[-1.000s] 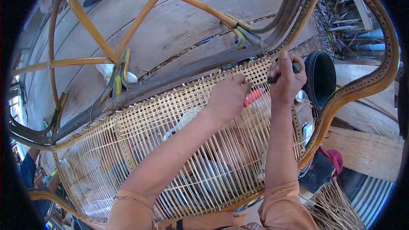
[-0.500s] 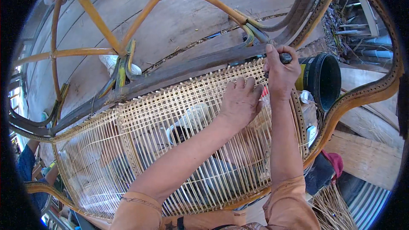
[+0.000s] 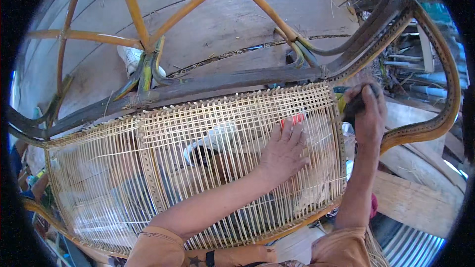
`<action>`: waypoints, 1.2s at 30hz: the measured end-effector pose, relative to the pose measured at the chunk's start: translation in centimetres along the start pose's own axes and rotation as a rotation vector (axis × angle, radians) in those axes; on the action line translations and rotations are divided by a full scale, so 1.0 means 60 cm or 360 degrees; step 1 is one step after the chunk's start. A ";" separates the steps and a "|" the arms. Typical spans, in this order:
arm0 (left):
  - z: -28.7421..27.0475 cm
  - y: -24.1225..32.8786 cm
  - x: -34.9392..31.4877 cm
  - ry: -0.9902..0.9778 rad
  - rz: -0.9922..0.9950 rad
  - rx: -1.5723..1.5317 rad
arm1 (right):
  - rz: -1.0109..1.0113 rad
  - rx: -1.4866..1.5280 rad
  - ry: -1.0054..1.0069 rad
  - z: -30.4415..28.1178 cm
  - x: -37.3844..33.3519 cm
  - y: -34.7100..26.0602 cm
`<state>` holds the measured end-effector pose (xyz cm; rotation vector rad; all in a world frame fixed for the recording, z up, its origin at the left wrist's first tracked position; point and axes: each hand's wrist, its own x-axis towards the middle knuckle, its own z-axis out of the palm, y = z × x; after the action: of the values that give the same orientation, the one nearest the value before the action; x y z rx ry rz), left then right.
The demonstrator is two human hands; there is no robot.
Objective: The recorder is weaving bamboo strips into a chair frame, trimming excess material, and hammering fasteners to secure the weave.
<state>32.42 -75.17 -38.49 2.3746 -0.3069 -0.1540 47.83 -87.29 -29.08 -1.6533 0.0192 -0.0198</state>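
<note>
A panel of pale cane strips (image 3: pixel 198 121) stretches across a rattan furniture frame (image 3: pixel 213 86). Its far band is cross-woven; nearer me, mostly long parallel strands show. My left hand (image 3: pixel 284 152) rests on the weave right of the middle, palm down with fingers spread. Beyond the panel's right edge, my right hand (image 3: pixel 370 121) is raised with its fingers curled round a dark-handled tool (image 3: pixel 376 89). Motion smears the tool, and its tip cannot be made out. Below the weave, near my left fingertips, a small red thing (image 3: pixel 298 118) shows through.
Curved rattan legs and braces (image 3: pixel 193 12) rise at the far side. A perforated curved arm (image 3: pixel 448 89) loops round at right. My right hand mostly covers a dark bucket with a yellow side (image 3: pixel 340 101). Wooden boards (image 3: pixel 410 198) lie at right, a white shoe (image 3: pixel 129 59) at far left.
My right hand has moved right with the tool, off the panel's far right corner. My left hand has slid nearer me and its fingers have spread. The view has shifted slightly.
</note>
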 end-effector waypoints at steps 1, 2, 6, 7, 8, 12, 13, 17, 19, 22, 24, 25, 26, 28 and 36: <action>0.001 0.001 -0.005 -0.0053 -0.0006 0.0018 | 0.0140 -0.0626 -0.0194 -0.015 -0.004 -0.021; 0.002 0.002 -0.008 -0.0044 0.0002 0.0074 | 0.0251 -0.1228 -0.0388 -0.026 -0.009 -0.038; 0.002 0.008 -0.015 -0.0078 0.0032 0.0003 | 0.0148 -0.2064 -0.0762 -0.031 -0.023 -0.071; 0.002 0.007 -0.015 -0.0050 0.0020 -0.0002 | 0.0067 -0.1954 -0.0800 -0.027 -0.026 -0.077; 0.001 0.005 -0.015 -0.0014 0.0026 -0.0006 | 0.0069 -0.1968 -0.0803 -0.024 -0.025 -0.086; -0.005 0.002 -0.018 -0.0066 -0.0014 0.0032 | 0.0608 -0.2413 -0.1036 -0.004 -0.020 -0.106; -0.005 0.001 -0.016 -0.0125 -0.0022 0.0027 | 0.0607 -0.2453 -0.1313 0.003 -0.018 -0.103; 0.003 -0.001 -0.002 -0.0126 -0.0068 0.0143 | 0.0443 -0.2534 -0.1598 0.035 -0.012 -0.061; 0.012 -0.002 0.008 -0.0074 -0.0106 0.0192 | -0.0049 -0.2474 -0.1003 0.043 -0.010 -0.049; 0.021 0.000 0.012 -0.0062 -0.0153 0.0175 | -0.0226 -0.1949 -0.0664 0.042 -0.007 -0.055; 0.024 0.005 0.013 -0.0064 -0.0190 0.0191 | -0.0121 -0.2092 -0.0742 0.042 -0.006 -0.060; 0.026 0.007 0.014 -0.0058 -0.0225 0.0197 | -0.0054 -0.2279 -0.1096 0.044 -0.007 -0.057; 0.026 0.008 0.014 -0.0067 -0.0220 0.0208 | 0.0058 -0.2541 -0.1387 0.045 -0.006 -0.056; 0.028 0.009 0.016 -0.0001 -0.0255 0.0138 | -0.0144 -0.2212 -0.1031 0.052 -0.015 -0.041; -0.014 0.020 -0.020 0.0024 -0.0190 -0.0034 | 0.0254 -0.2032 -0.0956 0.030 -0.043 -0.094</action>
<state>31.22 -75.17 -37.05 2.3727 -0.1553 -0.1939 45.29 -84.99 -23.64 -2.8521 -0.3611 0.7477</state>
